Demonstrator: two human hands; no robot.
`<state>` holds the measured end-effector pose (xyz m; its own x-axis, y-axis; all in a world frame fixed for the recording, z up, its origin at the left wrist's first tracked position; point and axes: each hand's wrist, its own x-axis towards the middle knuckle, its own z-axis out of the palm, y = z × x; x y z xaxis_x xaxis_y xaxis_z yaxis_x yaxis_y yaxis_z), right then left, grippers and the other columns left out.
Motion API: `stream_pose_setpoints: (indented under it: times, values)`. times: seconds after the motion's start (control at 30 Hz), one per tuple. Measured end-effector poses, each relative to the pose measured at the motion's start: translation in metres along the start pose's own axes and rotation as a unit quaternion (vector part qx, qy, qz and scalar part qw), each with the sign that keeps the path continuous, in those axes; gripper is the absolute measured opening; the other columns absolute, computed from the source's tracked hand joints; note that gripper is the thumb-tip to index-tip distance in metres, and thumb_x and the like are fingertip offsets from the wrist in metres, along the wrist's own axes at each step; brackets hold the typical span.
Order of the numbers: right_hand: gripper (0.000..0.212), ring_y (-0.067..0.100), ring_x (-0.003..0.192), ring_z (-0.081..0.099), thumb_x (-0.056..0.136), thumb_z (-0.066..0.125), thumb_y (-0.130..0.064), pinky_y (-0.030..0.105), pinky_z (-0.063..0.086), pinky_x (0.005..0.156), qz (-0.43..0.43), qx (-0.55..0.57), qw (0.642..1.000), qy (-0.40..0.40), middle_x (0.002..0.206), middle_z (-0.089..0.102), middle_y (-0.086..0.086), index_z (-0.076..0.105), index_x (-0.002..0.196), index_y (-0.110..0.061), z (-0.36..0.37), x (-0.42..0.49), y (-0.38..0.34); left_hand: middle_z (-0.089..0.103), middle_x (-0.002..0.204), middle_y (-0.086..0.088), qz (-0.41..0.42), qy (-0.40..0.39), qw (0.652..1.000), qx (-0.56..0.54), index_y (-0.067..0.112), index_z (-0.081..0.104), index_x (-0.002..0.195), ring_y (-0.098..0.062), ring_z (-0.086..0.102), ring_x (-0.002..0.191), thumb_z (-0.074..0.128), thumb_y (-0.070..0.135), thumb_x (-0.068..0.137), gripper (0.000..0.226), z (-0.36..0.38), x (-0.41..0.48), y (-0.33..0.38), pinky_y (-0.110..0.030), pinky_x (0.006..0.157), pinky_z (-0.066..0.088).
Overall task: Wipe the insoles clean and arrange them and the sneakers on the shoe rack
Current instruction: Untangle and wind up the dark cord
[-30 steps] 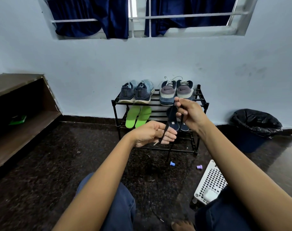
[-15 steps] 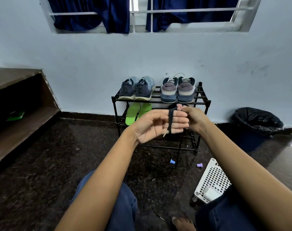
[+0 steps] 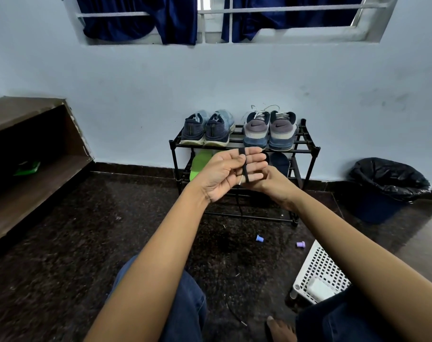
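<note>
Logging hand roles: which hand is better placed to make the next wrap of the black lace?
Probably the right hand: it sits behind the left hand, seemingly pinching the black lace looped round that hand's straight fingers, which serve as spool.

One wide-angle camera, worn on the head, looks forward and down. It faces the shoe rack [image 3: 175, 164] against the wall [image 3: 333, 82], from low over the floor [image 3: 62, 243].

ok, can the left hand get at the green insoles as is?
Probably not yet: a black lace is wound round the fingers of the left hand, with the right hand close behind. Otherwise the way to the green insoles looks free; the shoe rack is open-fronted.
</note>
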<state>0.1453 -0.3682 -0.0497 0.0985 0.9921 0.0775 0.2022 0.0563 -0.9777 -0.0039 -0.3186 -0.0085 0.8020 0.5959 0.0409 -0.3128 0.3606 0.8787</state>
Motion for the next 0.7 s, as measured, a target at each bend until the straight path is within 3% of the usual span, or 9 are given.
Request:
stream_pose_setpoints:
  times: [0.2,0.33,0.47,0.7]
  values:
    - [0.026,0.026,0.098,0.063,0.079,0.059,0.013,0.038,0.050,0.090,-0.062,-0.010,0.997,0.042,0.105,0.067,0.024,0.064,0.104,0.007,0.009,0.005,-0.001,0.072,0.102,-0.015,0.003,0.008,1.000,-0.004,-0.002,0.061,0.111,-0.025,0.071,0.093,0.033,0.001,0.102,0.029,0.000,0.004,0.000,-0.042,0.088,0.056]
    - [0.027,0.018,0.084,0.063,0.082,0.050,0.018,0.021,0.055,0.068,-0.019,0.029,0.998,0.055,0.094,0.066,0.017,0.062,0.105,0.011,0.014,0.007,-0.001,0.072,0.100,-0.015,0.005,0.018,1.000,-0.007,-0.002,0.061,0.110,-0.024,0.072,0.091,0.033,0.007,0.104,0.030,-0.002,0.007,0.000,-0.043,0.085,0.057]
    - [0.010,0.012,0.068,0.060,0.092,0.053,0.001,0.022,0.053,0.065,0.027,0.064,0.998,0.007,0.083,0.064,0.008,0.062,0.096,-0.002,0.018,0.008,0.000,0.071,0.103,-0.016,0.018,0.030,0.999,-0.010,-0.001,0.061,0.111,-0.026,0.070,0.096,0.031,0.010,0.105,0.032,-0.012,0.010,0.005,-0.045,0.089,0.055]
    - [0.014,0.006,0.052,0.047,0.097,0.048,-0.004,0.021,0.048,0.058,0.068,0.054,0.991,-0.100,0.080,0.063,0.007,0.062,0.095,-0.003,0.021,0.002,-0.004,0.068,0.109,-0.013,0.048,0.092,0.994,0.023,0.001,0.060,0.113,-0.022,0.068,0.101,0.034,0.009,0.104,0.029,-0.033,0.018,0.010,-0.043,0.084,0.057]
